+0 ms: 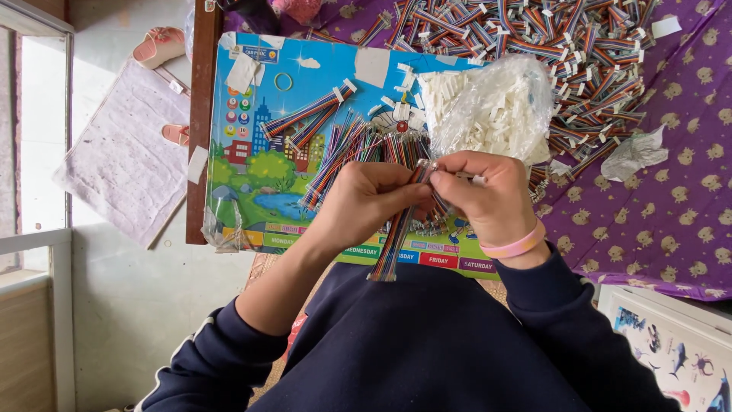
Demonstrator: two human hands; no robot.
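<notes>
Fitting a white plug onto a strip of coloured wires, mid-frame.
The left hand (366,202) grips the wire strip (393,240); the right hand (488,194) pinches a plug (476,180) at its tip. Next seems careful alignment, then pressing.

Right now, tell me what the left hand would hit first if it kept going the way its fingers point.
Probably the right hand: the left hand points at it across the ribbon cable they pinch, already almost touching.
</notes>
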